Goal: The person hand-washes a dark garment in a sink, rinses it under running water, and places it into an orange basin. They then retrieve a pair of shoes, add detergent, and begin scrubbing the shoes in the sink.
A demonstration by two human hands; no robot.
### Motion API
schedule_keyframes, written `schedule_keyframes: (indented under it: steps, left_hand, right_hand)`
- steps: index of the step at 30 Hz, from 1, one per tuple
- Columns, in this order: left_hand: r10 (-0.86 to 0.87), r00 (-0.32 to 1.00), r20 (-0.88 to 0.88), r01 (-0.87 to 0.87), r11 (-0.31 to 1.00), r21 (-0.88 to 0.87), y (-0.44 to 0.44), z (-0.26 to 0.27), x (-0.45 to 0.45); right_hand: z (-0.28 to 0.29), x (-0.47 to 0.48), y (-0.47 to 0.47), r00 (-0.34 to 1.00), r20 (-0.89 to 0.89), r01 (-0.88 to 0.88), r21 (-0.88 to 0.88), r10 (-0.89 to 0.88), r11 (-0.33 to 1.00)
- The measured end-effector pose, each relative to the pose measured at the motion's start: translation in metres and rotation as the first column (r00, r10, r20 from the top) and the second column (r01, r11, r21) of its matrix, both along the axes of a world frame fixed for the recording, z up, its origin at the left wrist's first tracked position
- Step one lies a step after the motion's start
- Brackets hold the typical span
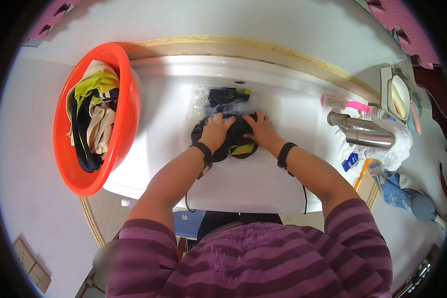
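A wet black garment (235, 131) with yellow-green trim lies bunched in a white washbasin (164, 111). My left hand (216, 130) grips its left side, the fingers partly sunk in the cloth. On the right side of the same bundle, my right hand (261, 130) holds a fold between thumb and fingers. Part of the dark cloth extends beyond my hands into shallow, sudsy water (199, 102). Both my wrists wear black bands. The garment's underside is hidden.
An orange-red plastic basin (133, 108) with clothes (100, 126) tilts on the sink's left side. On the right are a metal faucet (368, 136), a pink-handled brush (344, 103), a crumpled white plastic bag (393, 145) and a soap dish (396, 97). A blue patterned cloth (393, 192) lies nearer.
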State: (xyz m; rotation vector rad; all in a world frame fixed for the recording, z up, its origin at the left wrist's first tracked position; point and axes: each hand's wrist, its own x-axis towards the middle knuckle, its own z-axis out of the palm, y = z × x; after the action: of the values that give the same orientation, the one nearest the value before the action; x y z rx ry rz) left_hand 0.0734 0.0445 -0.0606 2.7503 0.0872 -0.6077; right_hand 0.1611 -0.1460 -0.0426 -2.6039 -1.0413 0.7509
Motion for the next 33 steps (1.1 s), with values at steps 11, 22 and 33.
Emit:
schedule_keyframes:
  steps: [11,22,33]
  left_hand:
    - [0.255,0.965,0.066,-0.191,0.851,-0.490,0.033,0.053,0.030]
    - [0.144,0.983,0.114,-0.112,0.963,-0.247,0.006,0.052,-0.020]
    - [0.099,0.991,-0.093,-0.113,0.980,-0.166,0.000,0.009,0.027]
  right_hand:
    - [0.014,0.046,-0.009,0.916,-0.363,0.321,0.405,-0.172,0.856]
    - [0.042,0.026,-0.023,0.950,-0.303,0.006,0.256,0.074,0.967]
    - [-0.027,0.017,0.008,0.984,0.156,-0.073,-0.057,0.081,0.996]
